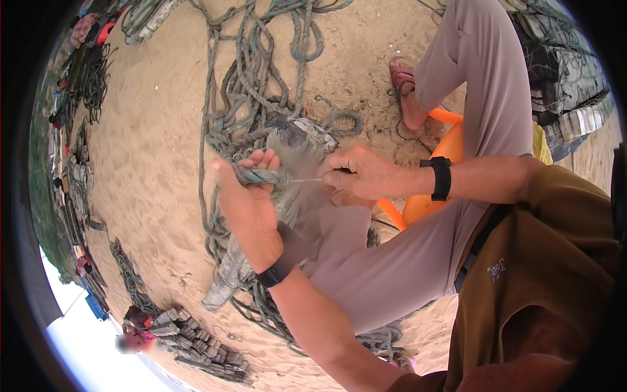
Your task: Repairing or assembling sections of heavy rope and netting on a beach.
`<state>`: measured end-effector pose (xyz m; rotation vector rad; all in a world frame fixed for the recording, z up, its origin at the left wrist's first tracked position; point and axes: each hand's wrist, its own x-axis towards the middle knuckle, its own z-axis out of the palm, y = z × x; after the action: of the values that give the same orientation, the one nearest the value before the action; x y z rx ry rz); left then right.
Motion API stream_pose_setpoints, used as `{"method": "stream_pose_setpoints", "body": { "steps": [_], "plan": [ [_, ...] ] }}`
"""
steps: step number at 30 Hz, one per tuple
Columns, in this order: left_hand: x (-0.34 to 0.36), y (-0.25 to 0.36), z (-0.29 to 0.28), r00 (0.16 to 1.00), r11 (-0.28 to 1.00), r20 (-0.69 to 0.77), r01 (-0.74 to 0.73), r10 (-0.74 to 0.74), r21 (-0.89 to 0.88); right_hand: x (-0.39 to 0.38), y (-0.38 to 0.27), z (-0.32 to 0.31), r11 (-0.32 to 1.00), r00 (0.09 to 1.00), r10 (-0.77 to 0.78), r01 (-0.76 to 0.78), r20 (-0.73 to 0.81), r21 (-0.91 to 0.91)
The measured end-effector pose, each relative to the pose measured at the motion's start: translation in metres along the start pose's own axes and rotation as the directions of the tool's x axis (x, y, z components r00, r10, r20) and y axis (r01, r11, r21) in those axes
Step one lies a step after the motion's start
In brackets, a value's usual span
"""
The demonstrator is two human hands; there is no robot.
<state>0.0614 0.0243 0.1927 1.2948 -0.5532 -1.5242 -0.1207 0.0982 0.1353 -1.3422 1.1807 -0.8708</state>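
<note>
My left hand (251, 206) is turned palm up, with its fingers curled round a thick green-grey twisted rope (258, 176). The thumb presses near the rope's far end. From the rope a thin pale line (304, 180) stretches straight across to my right hand (362, 172), whose fingers are pinched together on it. A dark spot shows between those fingers, too small to make out. Pale, fine netting (294, 202) hangs below the rope between my hands, partly blurred. A whitish-grey bundle (300, 134) lies just beyond them.
Heaps of green-grey rope (251, 78) lie on the sand ahead. An orange plastic object (431, 196) is by my legs. Stacked grey blocks (196, 343) lie at the lower left, and more bundles with dark cord (565, 78) at the upper right.
</note>
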Motion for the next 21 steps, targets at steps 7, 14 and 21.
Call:
{"method": "stream_pose_setpoints", "body": {
  "steps": [7,14,21],
  "plan": [
    [-0.019,0.000,-0.001,0.913,0.426,0.264,-0.382,0.310,0.820,0.011,0.025,0.014,0.994,0.997,-0.036,0.043,-0.066,0.104],
    [-0.026,-0.012,-0.052,0.918,0.268,0.382,-0.396,0.102,0.878,0.012,0.023,0.023,0.979,0.993,-0.103,0.110,-0.049,0.174],
    [-0.009,-0.039,-0.052,0.790,0.086,0.538,-0.582,0.292,0.808,0.010,0.034,0.008,0.942,0.997,0.079,-0.083,0.025,0.325]
  ]
}}
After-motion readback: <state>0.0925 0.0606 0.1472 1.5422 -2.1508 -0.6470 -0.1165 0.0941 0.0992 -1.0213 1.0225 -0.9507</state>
